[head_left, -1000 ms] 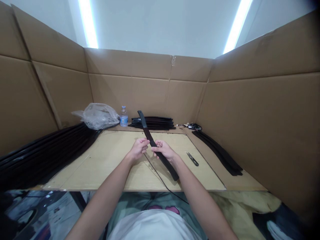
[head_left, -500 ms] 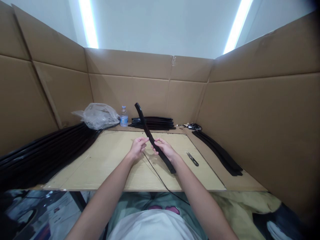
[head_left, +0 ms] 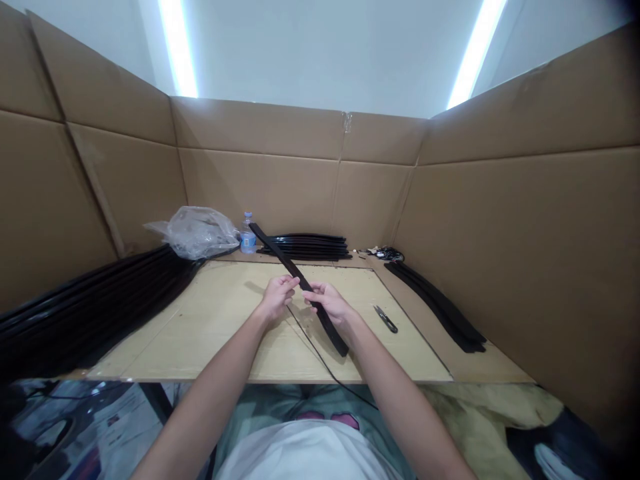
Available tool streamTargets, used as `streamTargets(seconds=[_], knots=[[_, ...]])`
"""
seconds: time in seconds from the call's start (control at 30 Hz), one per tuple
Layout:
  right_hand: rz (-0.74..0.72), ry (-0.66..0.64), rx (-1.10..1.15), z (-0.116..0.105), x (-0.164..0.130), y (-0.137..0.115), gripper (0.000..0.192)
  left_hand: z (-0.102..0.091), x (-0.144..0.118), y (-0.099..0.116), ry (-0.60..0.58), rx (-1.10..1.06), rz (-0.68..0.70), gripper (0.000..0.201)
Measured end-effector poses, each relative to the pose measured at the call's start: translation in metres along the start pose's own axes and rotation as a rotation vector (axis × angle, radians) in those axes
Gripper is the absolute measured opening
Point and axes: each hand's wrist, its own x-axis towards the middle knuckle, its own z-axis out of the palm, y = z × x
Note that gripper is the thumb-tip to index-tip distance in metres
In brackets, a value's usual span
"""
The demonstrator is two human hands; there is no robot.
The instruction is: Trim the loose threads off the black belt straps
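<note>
A long black strip, slightly curved, slants over the table in front of me, its far end up to the left. My right hand is closed round its middle, thumb on top. From the left, my left hand is closed in a pinch, with its fingertips at the strip's edge. A thin black cord runs from under the left hand over the table's front edge to my lap. Its upper end is hidden by the fingers. Small black-handled thread snips lie to the right of my right hand.
Black strips are piled at left; more strips are stacked at the back, and others lie at right. A clear plastic bag, a water bottle and a small dark tangle stand along the back. Cardboard walls enclose the table.
The strip's far end has swung down and to the left, and its face has turned. Both hands keep nearly the same place, with the right thumb now lying across the strip.
</note>
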Motion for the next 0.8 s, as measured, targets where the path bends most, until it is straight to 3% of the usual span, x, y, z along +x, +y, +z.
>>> streamTargets(seconds=[0.17,0.5,0.8], knots=[[-0.012,-0.012,0.002,-0.001,0.0005,-0.0007,0.041,-0.0002,-0.0004,0.0,-0.012,0.006,-0.006,0.037],[-0.036,0.018,0.029,-0.0049,0.0074,0.0007,0.035,-0.0024,0.0013,-0.0009,-0.004,-0.002,-0.007,0.038],[0.018,-0.06,-0.046,-0.0007,-0.0004,-0.0026,0.033,-0.002,-0.0016,0.0006,-0.077,-0.003,-0.047,0.038]])
